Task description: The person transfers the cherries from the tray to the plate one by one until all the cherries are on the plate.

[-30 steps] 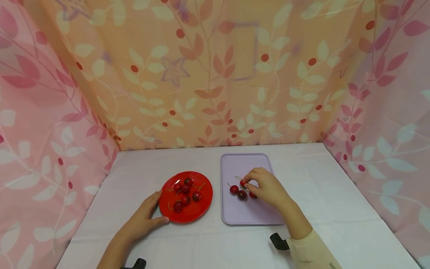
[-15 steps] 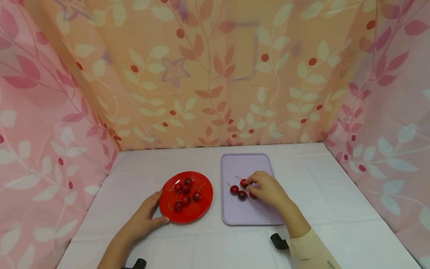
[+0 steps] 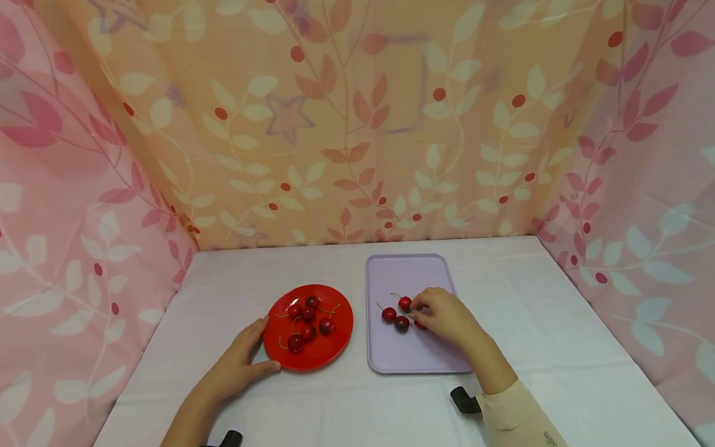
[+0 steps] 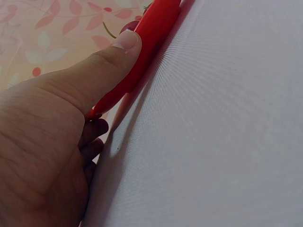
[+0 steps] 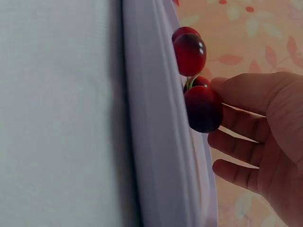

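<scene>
- Since a second ago my right hand has dropped lower and come in close over the cherries on the tray; my left hand has not shifted.
- Right grip: fingers curled, thumb and fingertips at the nearest cherry. Touching it for certain; whether I actually pinch it or its stem, I cannot tell from these views.
- That cherry sits on the lavender tray, toward its middle, in a tight cluster with the others, fruit against fruit.
- Left grip: left hand holds the near-left rim of the red plate, thumb laid along the edge, fingers tucked beneath it.
- Risk, judged: the cherries are round and crowded, so a sideways nudge from my knuckles could roll a neighbour across the flat tray. Its lip is low.
- Risk, judged: pulling by the stem may snap it off; squeezing the fruit hard may bruise it.
- Risk, judged: any tug from my left hand could tilt the plate and set its load rolling.
- Containers: the tray holds about four cherries, one partly hidden under my hand; the plate holds about six, stems on, bunched at its centre.
- Both stand side by side, just apart, on the white table cover.
</scene>
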`<state>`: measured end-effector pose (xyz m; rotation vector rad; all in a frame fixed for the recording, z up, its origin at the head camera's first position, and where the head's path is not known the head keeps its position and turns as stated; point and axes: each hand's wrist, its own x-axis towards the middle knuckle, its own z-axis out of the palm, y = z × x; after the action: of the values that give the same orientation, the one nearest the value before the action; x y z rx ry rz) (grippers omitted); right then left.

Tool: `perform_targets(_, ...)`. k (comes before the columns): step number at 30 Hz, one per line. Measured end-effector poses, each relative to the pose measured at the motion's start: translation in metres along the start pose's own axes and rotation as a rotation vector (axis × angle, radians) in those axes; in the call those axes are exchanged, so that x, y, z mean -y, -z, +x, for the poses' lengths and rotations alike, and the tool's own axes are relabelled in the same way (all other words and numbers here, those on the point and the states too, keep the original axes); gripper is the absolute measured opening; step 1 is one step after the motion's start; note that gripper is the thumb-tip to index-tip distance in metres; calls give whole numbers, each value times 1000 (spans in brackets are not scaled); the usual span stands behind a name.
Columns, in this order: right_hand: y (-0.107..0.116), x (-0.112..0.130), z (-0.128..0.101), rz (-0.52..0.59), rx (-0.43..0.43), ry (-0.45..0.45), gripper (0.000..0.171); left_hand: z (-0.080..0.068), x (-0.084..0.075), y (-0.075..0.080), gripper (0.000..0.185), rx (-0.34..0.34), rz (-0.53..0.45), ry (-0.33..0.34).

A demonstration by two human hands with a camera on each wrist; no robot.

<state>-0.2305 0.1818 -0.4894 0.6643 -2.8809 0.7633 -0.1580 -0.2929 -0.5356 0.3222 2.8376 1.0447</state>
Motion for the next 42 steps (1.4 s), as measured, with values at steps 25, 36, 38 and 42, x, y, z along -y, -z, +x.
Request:
perform_targets(25, -1, 3, -3, -19, 46, 128, 15, 1, 1, -1, 112, -2, 6, -24)
perform_targets(36, -8, 11, 0, -95, 6, 80, 18, 1, 2, 0, 112, 2, 10, -16)
perform_targets(38, -9, 12, 0, -111, -4, 72, 18, 1, 2, 0, 112, 3, 10, -17)
perform_targets(42, -14, 11, 1, -146, -28, 69, 18, 1, 2, 0, 112, 5, 3, -14)
